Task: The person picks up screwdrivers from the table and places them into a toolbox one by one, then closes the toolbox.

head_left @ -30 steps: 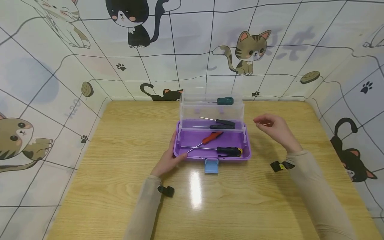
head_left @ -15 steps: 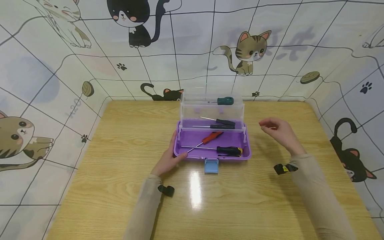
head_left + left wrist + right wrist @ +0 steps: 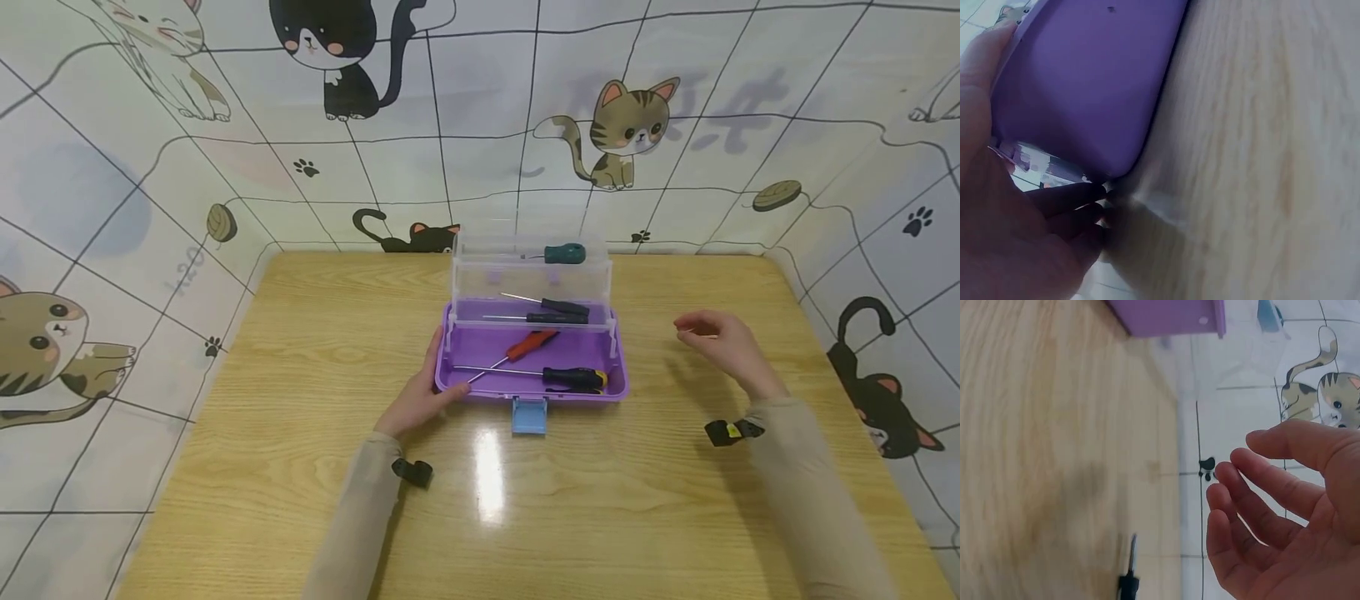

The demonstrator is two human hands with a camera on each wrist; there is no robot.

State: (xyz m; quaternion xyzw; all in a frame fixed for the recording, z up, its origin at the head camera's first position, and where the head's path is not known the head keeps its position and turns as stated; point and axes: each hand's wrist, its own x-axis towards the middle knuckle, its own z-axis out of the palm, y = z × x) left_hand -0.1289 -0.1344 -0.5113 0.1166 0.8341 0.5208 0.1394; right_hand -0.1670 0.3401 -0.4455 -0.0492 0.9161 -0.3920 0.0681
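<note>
A purple toolbox (image 3: 480, 333) stands with its clear lid raised. My left hand (image 3: 412, 406) holds its front left corner, thumb over the front rim and fingers along the end wall, as the left wrist view shows. Inside the bottom lie a red-handled screwdriver (image 3: 531, 344) and a black-and-yellow screwdriver (image 3: 572, 378). Two black-handled screwdrivers (image 3: 557, 318) lie behind them, near the clear tray. My right hand (image 3: 723, 348) hovers right of the box, fingers loosely bent and holding nothing. In the right wrist view a tool with a thin metal shaft and black handle (image 3: 1127, 584) shows near it.
A teal-handled screwdriver (image 3: 566, 253) lies in the upper clear part at the back. The blue latch (image 3: 529, 416) hangs down at the front. Behind the wooden table (image 3: 315, 325) stands a cat-patterned wall covering (image 3: 480, 167).
My right hand has moved to the right and slightly nearer, away from the toolbox. The left hand stays at the corner, and the box and its screwdrivers have kept their places.
</note>
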